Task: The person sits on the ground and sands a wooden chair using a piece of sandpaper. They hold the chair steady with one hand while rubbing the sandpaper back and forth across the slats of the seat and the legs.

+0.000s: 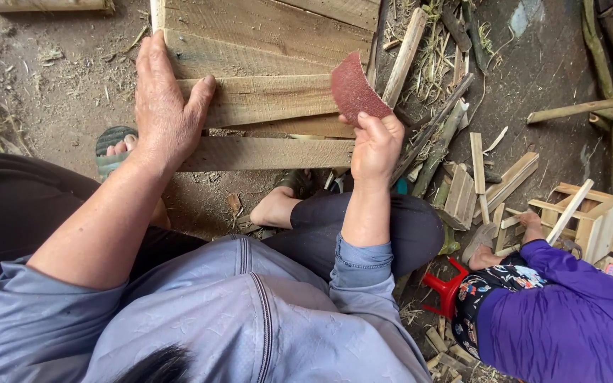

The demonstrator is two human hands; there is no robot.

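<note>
Rough, matt raw-wood slats (264, 99); gritty reddish-brown sandpaper (355, 91); glossy red plastic stool (447, 287).

Left hand (164, 106) steadies slats (264, 99); right hand (375, 145) grips sandpaper (352, 89).

Bare dirt floor (58, 78), dusty, strewn with straw bits and wood shavings. Slatted wooden panel (271, 85) lies flat at 12 o'clock. Heap of offcut sticks and split strips (455, 142) at 2 o'clock, just beside panel's right edge. Long poles (590, 106) at 3 o'clock. Small wooden frame (597, 220) at 4 o'clock. Red plastic stool (445, 287) at 5 o'clock. Plank (44, 6) at 11 o'clock, along top edge.
</note>
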